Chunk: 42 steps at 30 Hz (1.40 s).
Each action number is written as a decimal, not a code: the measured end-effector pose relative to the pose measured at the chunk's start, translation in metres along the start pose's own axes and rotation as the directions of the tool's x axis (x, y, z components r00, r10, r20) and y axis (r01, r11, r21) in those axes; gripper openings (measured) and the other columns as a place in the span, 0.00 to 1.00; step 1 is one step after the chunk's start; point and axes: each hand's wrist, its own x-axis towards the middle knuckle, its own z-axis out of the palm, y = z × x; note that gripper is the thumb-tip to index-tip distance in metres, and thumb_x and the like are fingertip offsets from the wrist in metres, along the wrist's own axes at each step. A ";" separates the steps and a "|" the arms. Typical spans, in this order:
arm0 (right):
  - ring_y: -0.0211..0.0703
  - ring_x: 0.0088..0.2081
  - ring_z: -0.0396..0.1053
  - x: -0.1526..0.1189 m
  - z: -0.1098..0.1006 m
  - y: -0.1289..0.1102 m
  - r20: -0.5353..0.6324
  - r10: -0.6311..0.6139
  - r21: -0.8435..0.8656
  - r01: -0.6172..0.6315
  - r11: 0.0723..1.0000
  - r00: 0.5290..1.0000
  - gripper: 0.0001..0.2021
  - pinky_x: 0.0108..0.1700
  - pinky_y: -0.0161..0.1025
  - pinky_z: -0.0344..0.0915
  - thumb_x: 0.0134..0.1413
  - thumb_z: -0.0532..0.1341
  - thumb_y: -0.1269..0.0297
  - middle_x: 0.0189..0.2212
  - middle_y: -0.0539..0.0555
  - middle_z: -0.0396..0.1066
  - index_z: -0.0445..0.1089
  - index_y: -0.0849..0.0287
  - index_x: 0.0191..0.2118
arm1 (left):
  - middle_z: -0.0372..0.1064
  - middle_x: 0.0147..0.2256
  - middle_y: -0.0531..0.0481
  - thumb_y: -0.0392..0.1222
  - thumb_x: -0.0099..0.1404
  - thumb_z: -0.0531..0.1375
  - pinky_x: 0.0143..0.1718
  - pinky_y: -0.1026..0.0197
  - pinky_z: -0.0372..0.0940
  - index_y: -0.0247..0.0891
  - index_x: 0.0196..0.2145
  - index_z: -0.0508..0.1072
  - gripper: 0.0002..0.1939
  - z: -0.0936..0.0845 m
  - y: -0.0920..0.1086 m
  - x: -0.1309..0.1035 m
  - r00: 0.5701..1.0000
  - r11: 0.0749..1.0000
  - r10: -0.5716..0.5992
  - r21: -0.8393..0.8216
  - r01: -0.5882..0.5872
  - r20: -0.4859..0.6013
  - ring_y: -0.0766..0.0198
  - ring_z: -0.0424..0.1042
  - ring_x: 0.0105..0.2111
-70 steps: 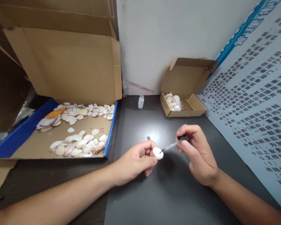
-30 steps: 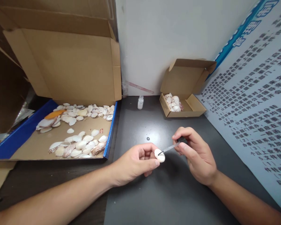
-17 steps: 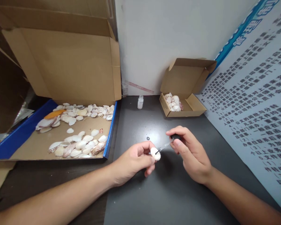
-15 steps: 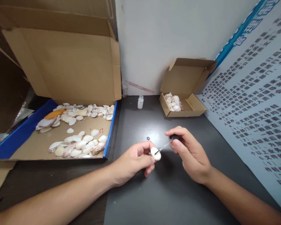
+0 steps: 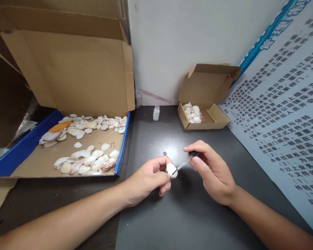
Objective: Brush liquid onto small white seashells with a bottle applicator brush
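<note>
- Small rounded white seashell (image 5: 170,170), held in the left hand (image 5: 148,180)
- Thin clear brush stem with a black cap (image 5: 185,162), in the right hand (image 5: 211,172)
- Matte dark grey tabletop (image 5: 177,215)
- Large brown cardboard box with bright blue outer edges (image 5: 67,104), strewn with white and cream shells, one orange, a few brown-speckled
- Small plain brown cardboard box (image 5: 206,100) with white and pinkish shells
- Tiny clear glass bottle with a white label (image 5: 156,113)
- White wall poster with black characters and a blue band (image 5: 284,104)

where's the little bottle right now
The bottle stands upright at the table's far edge against the wall, between the big shell box and the small box.
</note>
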 end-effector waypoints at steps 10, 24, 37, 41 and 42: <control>0.41 0.35 0.66 0.005 0.000 -0.001 -0.048 0.031 -0.156 -0.039 0.987 0.998 0.09 0.36 0.40 0.64 0.68 0.53 0.67 0.36 0.51 0.66 0.69 0.52 0.48 | 0.58 0.22 0.58 0.41 0.59 0.63 0.25 0.65 0.54 0.38 0.31 0.63 0.10 -0.001 -0.002 0.000 1.000 0.999 -0.003 -0.033 0.003 -0.014 0.72 0.57 0.20; 0.40 0.34 0.63 0.006 -0.002 0.000 -0.065 0.046 -0.141 -0.055 0.988 0.997 0.09 0.36 0.40 0.61 0.67 0.53 0.69 0.36 0.51 0.65 0.67 0.52 0.47 | 0.59 0.22 0.58 0.41 0.60 0.63 0.26 0.66 0.54 0.38 0.32 0.64 0.09 -0.001 -0.001 0.000 1.000 1.000 0.001 -0.010 -0.001 0.009 0.72 0.58 0.20; 0.36 0.30 0.62 0.000 0.002 0.004 -0.029 0.080 -0.022 -0.081 0.997 0.996 0.08 0.34 0.36 0.62 0.67 0.53 0.67 0.32 0.47 0.62 0.64 0.51 0.48 | 0.59 0.20 0.59 0.43 0.61 0.64 0.26 0.66 0.60 0.36 0.33 0.66 0.10 0.000 -0.002 0.000 0.999 0.999 0.039 0.007 -0.039 0.013 0.72 0.60 0.20; 0.35 0.30 0.64 0.003 0.000 0.002 -0.063 0.094 -0.084 -0.099 0.992 0.994 0.07 0.32 0.34 0.63 0.64 0.57 0.67 0.34 0.47 0.66 0.64 0.52 0.47 | 0.70 0.32 0.52 0.39 0.61 0.62 0.25 0.66 0.62 0.37 0.34 0.65 0.08 -0.001 0.000 0.000 0.999 0.999 0.024 -0.037 -0.023 0.037 0.73 0.66 0.19; 0.35 0.29 0.64 0.003 0.000 0.001 -0.069 0.102 -0.088 -0.108 0.990 0.992 0.07 0.32 0.33 0.63 0.64 0.57 0.67 0.34 0.47 0.66 0.64 0.52 0.47 | 0.72 0.36 0.50 0.39 0.61 0.62 0.25 0.66 0.61 0.36 0.35 0.64 0.08 0.000 0.000 0.000 0.999 0.999 0.025 -0.038 -0.023 0.044 0.74 0.67 0.19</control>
